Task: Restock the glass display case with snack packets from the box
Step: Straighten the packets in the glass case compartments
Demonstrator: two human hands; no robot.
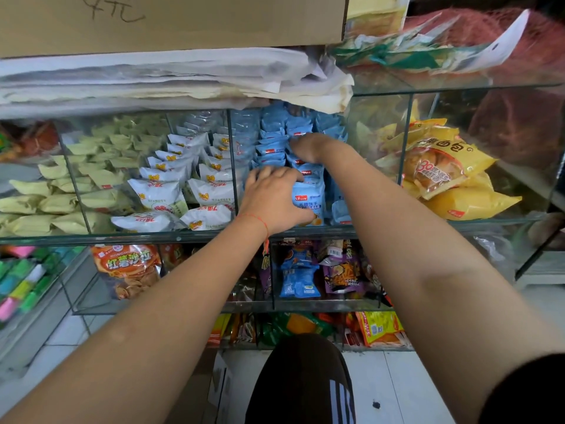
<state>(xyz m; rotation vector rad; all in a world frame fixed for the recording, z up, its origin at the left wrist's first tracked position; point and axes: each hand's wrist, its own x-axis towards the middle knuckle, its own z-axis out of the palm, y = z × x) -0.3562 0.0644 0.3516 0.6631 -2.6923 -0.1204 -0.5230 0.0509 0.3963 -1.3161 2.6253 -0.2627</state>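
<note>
Both my hands reach into the middle compartment of the glass display case (pixel 305 232), which is packed with rows of blue snack packets (pixel 272 146). My left hand (pixel 272 200) grips the front blue packet (pixel 310 200) near the case's front edge, thumb curled round its lower side. My right hand (pixel 307 146) is deeper in, fingers bent down among the upright blue packets, pressing or holding them; its fingertips are hidden. The box (pixel 220 381) shows only as a cardboard edge on the floor below.
Glass dividers (pixel 233 166) separate white packets (pixel 159 191) and pale yellow packets (pixel 58 203) on the left from yellow bread bags (pixel 452 172) on the right. Lower shelves hold mixed snack bags (pixel 127 267). A cardboard box (pixel 171 19) and stacked paper sit on top.
</note>
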